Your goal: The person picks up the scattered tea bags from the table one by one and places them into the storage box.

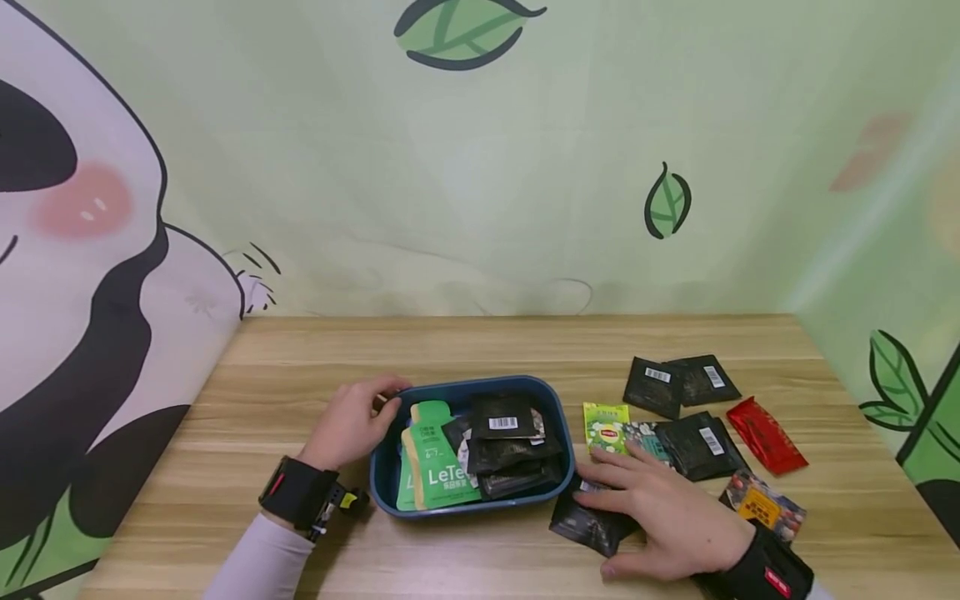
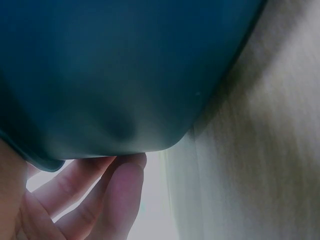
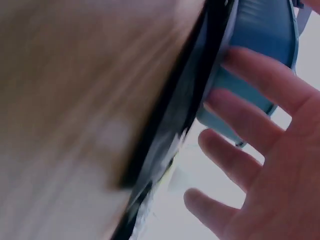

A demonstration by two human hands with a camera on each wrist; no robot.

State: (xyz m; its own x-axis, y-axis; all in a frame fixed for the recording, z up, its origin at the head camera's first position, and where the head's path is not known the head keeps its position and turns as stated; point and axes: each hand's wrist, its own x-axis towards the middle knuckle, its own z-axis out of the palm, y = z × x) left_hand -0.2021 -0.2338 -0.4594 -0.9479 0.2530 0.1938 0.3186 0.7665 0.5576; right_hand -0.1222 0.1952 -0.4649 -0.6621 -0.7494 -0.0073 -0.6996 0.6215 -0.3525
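Note:
A blue plastic box [image 1: 472, 510] holds green LeTe-marked pouches [image 1: 438, 467] and several black sachets [image 1: 510, 454]. My left hand [image 1: 348, 423] holds the box by its upper left corner; in the left wrist view its fingers [image 2: 120, 200] bend against the outer wall. To the right of the box lies a shiny black sachet [image 1: 596, 527]. Over it my right hand [image 1: 663, 517] spreads its fingers, index and middle fingertips on or just above the sachet. The right wrist view shows these fingers [image 3: 245, 115] apart and uncurled, beside the black sachet's edge [image 3: 175, 120].
Behind the right hand lie black sachets [image 1: 652, 387] with white barcode labels, a yellow-green Lipton sachet [image 1: 606, 425] and a red packet [image 1: 767, 435]. A patterned packet with an orange label [image 1: 765, 504] is partly under the right wrist. A printed wall [image 1: 480, 208] borders the wooden table [image 1: 300, 358].

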